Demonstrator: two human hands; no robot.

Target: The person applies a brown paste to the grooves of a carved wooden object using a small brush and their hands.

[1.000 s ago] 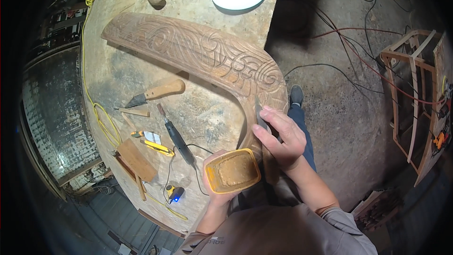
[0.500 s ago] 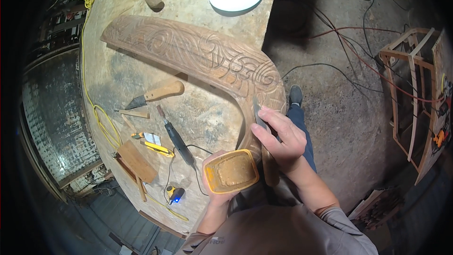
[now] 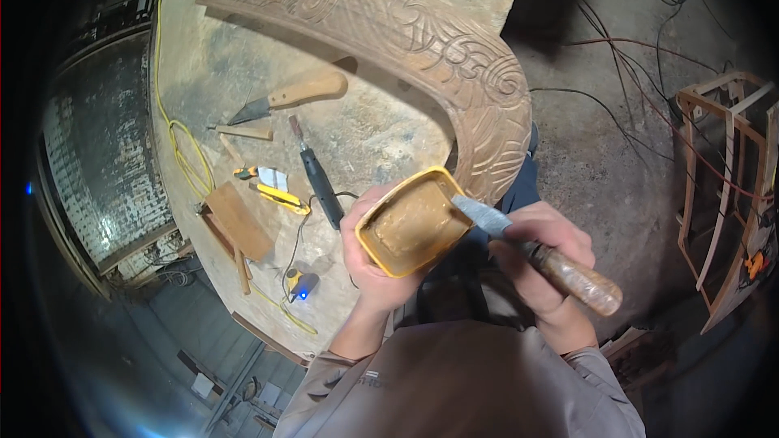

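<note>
My left hand (image 3: 373, 280) is wrapped round a yellow plastic tub (image 3: 436, 181) tilted to show brown paste (image 3: 412, 225) inside. In my right hand (image 3: 542, 264) is a putty knife (image 3: 480, 215) with a worn wooden handle. Its grey blade points left, with the tip at the tub's right rim; whether it touches cannot be made out. Just beyond the hands lies a curved wooden piece (image 3: 389, 23) carved with scrolls. Its bend comes toward me on the right, and its near end is hidden behind the tub and my hands.
On the worn table (image 3: 381, 142) lie a wide-bladed knife (image 3: 304, 93), a black corded tool (image 3: 319, 186), a yellow cutter (image 3: 280, 198) and a wooden block (image 3: 238, 223). A yellow cord (image 3: 188, 154) follows the left edge. Wooden frames (image 3: 726, 195) and cables occupy the floor at right.
My right hand has moved the putty knife from the carved wood's bend back to the tub's rim. The tub has tilted and turned. The whole view has shifted, so the table sits higher.
</note>
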